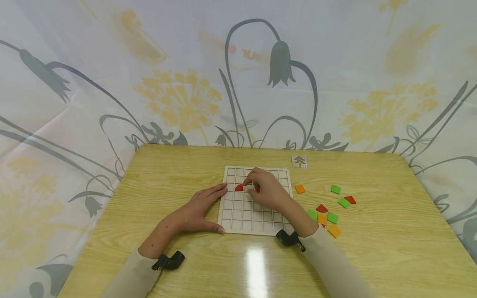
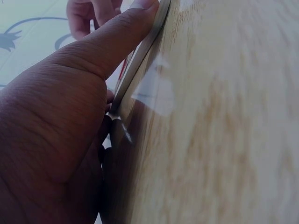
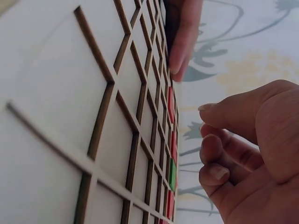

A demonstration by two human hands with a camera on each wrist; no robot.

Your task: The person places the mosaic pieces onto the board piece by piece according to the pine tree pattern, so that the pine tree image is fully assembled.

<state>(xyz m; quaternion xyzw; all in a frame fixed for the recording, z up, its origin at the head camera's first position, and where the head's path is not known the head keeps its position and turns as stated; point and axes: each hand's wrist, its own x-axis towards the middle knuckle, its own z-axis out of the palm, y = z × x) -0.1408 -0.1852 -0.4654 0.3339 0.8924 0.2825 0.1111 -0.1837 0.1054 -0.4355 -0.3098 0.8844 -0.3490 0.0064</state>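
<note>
A pale square grid board point(image 1: 236, 225) lies on the table. My left hand point(image 1: 195, 213) rests along its left side, fingertips at the upper edge and thumb at the near corner. Over the far part of the board is my right hand point(image 1: 266, 190), fingers bent and thumb point(image 3: 210, 108) slightly apart from the fingertips, with no piece showing between them. Just left of those fingertips a red quarter-round piece point(image 1: 239, 187) sits in a cell. The right wrist view shows several red pieces and a green piece point(image 3: 173, 175) in the far cells, partly hidden from above by my right hand.
Right of the board lie loose orange squares point(image 1: 299, 189), green squares point(image 1: 336, 189) and red quarter-round pieces point(image 1: 322, 208), some overlapping. A small patterned card point(image 1: 299, 161) lies beyond the board's far right corner. A flower-printed cloth point(image 1: 179, 103) hangs behind the table.
</note>
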